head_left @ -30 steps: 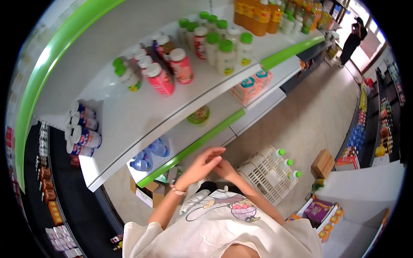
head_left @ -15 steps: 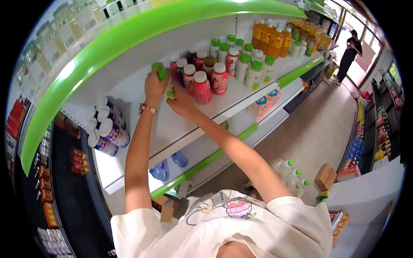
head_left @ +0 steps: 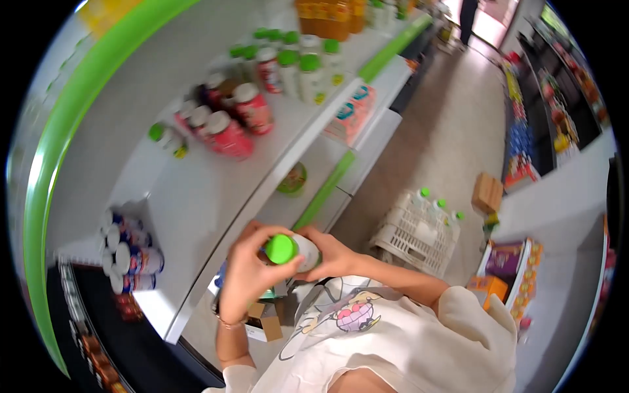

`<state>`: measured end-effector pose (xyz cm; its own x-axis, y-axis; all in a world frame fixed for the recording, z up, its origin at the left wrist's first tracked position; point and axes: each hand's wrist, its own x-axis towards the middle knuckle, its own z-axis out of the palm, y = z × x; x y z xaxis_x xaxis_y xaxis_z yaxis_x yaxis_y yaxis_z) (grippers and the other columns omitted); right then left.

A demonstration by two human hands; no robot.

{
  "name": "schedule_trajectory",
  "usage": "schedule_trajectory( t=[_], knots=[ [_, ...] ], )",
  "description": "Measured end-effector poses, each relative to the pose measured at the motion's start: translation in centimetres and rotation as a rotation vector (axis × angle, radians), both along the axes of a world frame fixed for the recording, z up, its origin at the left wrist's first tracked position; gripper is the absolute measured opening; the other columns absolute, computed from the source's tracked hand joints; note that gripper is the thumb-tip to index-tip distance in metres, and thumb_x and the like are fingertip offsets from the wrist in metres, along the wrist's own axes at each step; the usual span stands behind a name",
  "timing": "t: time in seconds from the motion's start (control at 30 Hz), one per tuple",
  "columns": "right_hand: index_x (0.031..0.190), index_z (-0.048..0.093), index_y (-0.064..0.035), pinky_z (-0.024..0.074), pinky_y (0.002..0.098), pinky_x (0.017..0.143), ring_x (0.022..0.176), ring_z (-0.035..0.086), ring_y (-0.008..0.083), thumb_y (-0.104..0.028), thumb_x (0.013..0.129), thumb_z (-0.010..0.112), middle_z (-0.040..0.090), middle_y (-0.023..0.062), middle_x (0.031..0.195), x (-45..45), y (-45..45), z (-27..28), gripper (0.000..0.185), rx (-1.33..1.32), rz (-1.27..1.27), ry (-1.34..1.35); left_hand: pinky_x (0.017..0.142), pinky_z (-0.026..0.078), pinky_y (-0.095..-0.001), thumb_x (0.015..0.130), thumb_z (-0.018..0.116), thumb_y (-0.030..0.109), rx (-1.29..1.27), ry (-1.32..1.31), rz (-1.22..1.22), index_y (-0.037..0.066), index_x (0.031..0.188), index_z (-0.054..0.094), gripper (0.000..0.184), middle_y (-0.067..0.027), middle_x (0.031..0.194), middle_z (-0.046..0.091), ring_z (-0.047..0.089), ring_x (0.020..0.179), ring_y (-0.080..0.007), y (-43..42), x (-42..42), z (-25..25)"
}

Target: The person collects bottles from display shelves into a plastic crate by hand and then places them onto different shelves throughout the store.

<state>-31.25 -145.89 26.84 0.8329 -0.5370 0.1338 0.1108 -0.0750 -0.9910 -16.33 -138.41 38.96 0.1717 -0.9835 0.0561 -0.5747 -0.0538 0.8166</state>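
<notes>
A white bottle with a green cap [head_left: 296,251] is between my two hands, tilted with its cap toward the left, in front of the shelf edge. My left hand [head_left: 250,263] wraps round its cap end, while my right hand [head_left: 333,254] grips the other end. On the white shelf [head_left: 190,190] stands a similar green-capped bottle [head_left: 171,141], beside several pink bottles with white caps [head_left: 229,136]. Farther along are several white bottles with green caps [head_left: 312,80].
White-lidded blue containers [head_left: 139,259] stand at the shelf's near left end. A white plastic crate [head_left: 419,237] with green-capped bottles is on the floor, near a cardboard box [head_left: 488,193]. Another person [head_left: 467,19] stands far down the aisle.
Both hands have come back from the shelf toward my body, bringing one green-capped bottle. Another green-capped bottle stays beside the pink ones. My view has turned and shifted.
</notes>
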Motion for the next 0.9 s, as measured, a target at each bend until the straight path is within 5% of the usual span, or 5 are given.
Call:
schedule_trajectory(
  t=[0.37, 0.57, 0.77, 0.87, 0.9],
  knots=[
    [0.126, 0.038, -0.0057, 0.0491, 0.0334, 0.075, 0.092, 0.061, 0.0266, -0.014, 0.068, 0.071, 0.051, 0.0191, 0.116, -19.9, 2.1, -23.4, 0.068, 0.33, -0.799, 0.249, 0.069, 0.048, -0.0346, 0.064, 0.078, 0.019, 0.177, -0.146, -0.417, 0.005, 0.097, 0.06, 0.04, -0.0117, 0.088, 0.052, 0.057, 0.078, -0.0273, -8.7, -20.9, -21.4],
    [0.116, 0.05, -0.0028, 0.0481, 0.0238, 0.069, 0.077, 0.056, 0.01, -0.011, 0.081, 0.059, 0.054, 0.0083, 0.107, -28.8, 0.4, -22.3, 0.037, 0.879, -0.992, 0.067, 0.071, 0.048, -0.0339, 0.064, 0.078, 0.019, 0.238, -0.139, -0.472, 0.004, 0.096, 0.058, 0.04, -0.0122, 0.09, 0.052, 0.056, 0.081, -0.0266, -12.6, -29.4, -29.0],
    [0.115, 0.054, -0.0087, 0.0462, 0.0217, 0.074, 0.086, 0.056, 0.0086, -0.017, 0.085, 0.054, 0.057, 0.0014, 0.098, -36.9, -1.5, -23.1, 0.031, 1.119, -0.957, -0.043, 0.074, 0.047, -0.0313, 0.068, 0.073, 0.015, 0.338, -0.158, -0.575, 0.004, 0.101, 0.057, 0.038, -0.0112, 0.095, 0.053, 0.056, 0.086, -0.0227, -14.0, -37.2, -36.5],
    [0.111, 0.054, -0.0067, 0.047, 0.0223, 0.074, 0.083, 0.057, 0.0087, -0.018, 0.085, 0.055, 0.057, 0.0023, 0.096, -40.2, -2.2, -26.0, 0.029, 1.118, -0.981, -0.025, 0.074, 0.047, -0.0303, 0.076, 0.067, 0.012, 0.655, 0.339, -0.576, 0.003, 0.104, 0.057, 0.031, -0.0104, 0.101, 0.056, 0.055, 0.091, -0.017, -14.4, -39.6, -45.5],
    [0.11, 0.054, -0.0063, 0.0471, 0.022, 0.073, 0.083, 0.057, 0.0086, -0.018, 0.085, 0.055, 0.057, 0.0023, 0.095, -41.2, -2.5, -26.4, 0.028, 1.147, -1.015, -0.036, 0.076, 0.045, -0.0276, 0.085, 0.057, 0.012, 0.768, 0.399, -0.604, 0.004, 0.108, 0.057, 0.025, -0.0069, 0.104, 0.057, 0.054, 0.094, -0.0118, -15.3, -41.5, -43.1]
  ],
)
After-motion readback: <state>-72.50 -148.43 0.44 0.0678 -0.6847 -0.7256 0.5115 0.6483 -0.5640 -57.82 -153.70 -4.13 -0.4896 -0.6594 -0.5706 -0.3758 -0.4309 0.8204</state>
